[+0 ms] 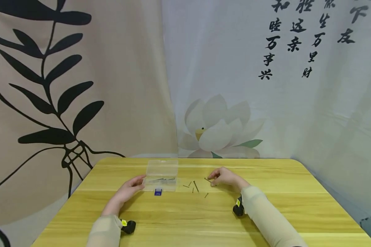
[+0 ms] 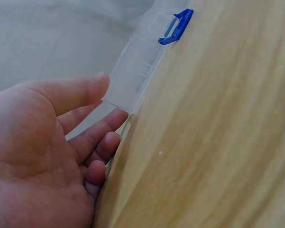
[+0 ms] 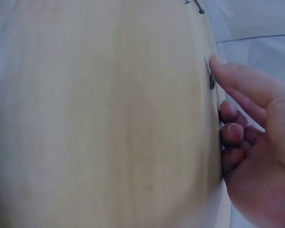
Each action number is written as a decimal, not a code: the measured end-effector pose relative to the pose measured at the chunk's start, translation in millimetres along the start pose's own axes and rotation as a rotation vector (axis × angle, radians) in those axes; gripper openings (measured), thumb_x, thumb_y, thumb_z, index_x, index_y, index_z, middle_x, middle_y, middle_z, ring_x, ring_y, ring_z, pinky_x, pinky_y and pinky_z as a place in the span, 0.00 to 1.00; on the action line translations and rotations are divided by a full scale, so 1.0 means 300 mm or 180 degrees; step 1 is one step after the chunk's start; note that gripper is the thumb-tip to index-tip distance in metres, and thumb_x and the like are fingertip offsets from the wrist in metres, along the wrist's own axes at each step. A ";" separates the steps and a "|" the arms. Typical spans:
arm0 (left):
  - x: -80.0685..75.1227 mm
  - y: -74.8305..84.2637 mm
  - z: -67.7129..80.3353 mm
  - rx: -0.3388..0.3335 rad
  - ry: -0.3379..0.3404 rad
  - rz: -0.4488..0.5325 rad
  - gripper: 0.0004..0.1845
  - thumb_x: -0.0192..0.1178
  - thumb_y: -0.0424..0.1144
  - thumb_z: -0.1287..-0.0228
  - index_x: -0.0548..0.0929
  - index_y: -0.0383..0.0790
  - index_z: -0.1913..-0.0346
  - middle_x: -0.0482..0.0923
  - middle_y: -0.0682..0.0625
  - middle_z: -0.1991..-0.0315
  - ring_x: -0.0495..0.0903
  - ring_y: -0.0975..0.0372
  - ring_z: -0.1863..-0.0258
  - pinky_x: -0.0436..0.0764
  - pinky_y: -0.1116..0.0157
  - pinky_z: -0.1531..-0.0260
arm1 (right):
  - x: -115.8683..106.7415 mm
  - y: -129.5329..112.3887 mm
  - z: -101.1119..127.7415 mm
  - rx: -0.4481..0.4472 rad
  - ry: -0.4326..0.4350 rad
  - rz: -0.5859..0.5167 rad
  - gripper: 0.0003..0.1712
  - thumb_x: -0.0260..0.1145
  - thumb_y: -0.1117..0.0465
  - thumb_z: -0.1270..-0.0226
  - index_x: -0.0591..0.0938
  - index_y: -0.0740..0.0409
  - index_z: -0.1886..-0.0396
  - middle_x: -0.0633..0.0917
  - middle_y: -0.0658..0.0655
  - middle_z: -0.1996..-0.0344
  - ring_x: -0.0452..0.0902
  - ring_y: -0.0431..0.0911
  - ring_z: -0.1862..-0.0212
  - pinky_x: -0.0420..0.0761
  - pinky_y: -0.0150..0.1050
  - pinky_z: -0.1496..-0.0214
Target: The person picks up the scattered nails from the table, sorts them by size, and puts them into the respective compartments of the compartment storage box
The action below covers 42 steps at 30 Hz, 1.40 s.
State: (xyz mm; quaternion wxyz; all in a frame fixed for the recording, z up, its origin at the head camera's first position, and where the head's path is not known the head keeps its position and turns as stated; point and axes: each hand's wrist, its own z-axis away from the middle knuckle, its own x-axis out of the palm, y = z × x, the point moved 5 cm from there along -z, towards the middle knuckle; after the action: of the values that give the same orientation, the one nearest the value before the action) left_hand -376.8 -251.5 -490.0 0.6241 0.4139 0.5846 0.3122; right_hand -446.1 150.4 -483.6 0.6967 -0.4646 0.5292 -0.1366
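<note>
The right hand, fingers bent, touched a screw right of the box; I couldn't tell if it gripped, but a gentle pinch seemed best. The left hand, loosely curled, held the box's left end.

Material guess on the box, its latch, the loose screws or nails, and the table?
Box: likely clear plastic, slightly cloudy; see-through walls.
Latch: probably moulded plastic; opaque, even blue.
Screws or nails: likely metal; dark, thin, straight shanks; coating unclear.
Table: wood-look, smooth; yellowish grain, but solid wood or laminate I can't tell.
</note>
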 end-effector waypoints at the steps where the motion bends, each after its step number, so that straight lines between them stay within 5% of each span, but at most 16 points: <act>1: 0.001 0.000 0.000 0.0002 -0.0001 0.0004 0.27 0.56 0.39 0.29 0.67 0.37 0.29 0.64 0.31 0.33 0.61 0.39 0.34 0.61 0.42 0.37 | 0.000 0.000 0.001 0.0025 -0.0001 0.0013 0.13 0.74 0.66 0.45 0.86 0.63 0.59 0.84 0.51 0.62 0.71 0.43 0.64 0.72 0.38 0.59; 11: 0.000 0.000 0.001 -0.0003 0.0011 -0.0005 0.27 0.56 0.39 0.28 0.66 0.38 0.29 0.65 0.31 0.34 0.62 0.39 0.34 0.62 0.41 0.38 | 0.003 -0.004 -0.005 0.0202 0.0118 0.0270 0.05 0.75 0.64 0.46 0.86 0.58 0.70 0.84 0.49 0.70 0.74 0.42 0.67 0.73 0.38 0.59; 33: 0.002 0.002 0.011 0.0006 0.0028 0.0018 0.27 0.56 0.37 0.29 0.67 0.37 0.30 0.65 0.31 0.34 0.62 0.39 0.34 0.62 0.42 0.38 | 0.007 0.004 0.009 0.0290 0.0266 0.0186 0.08 0.75 0.63 0.48 0.83 0.60 0.72 0.82 0.51 0.67 0.72 0.44 0.66 0.72 0.37 0.62; 42: -0.001 -0.012 0.001 0.0014 0.0062 0.0039 0.27 0.56 0.37 0.29 0.67 0.38 0.29 0.65 0.31 0.34 0.62 0.39 0.34 0.61 0.41 0.37 | -0.001 0.003 0.002 0.0138 0.0119 0.0108 0.07 0.73 0.63 0.47 0.84 0.62 0.70 0.83 0.52 0.66 0.71 0.43 0.66 0.72 0.36 0.61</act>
State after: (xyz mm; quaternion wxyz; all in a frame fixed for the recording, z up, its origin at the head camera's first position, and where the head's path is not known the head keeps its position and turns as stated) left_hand -377.0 -253.5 -493.0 0.6155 0.4157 0.5888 0.3189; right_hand -445.9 151.4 -484.1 0.6988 -0.4378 0.5469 -0.1448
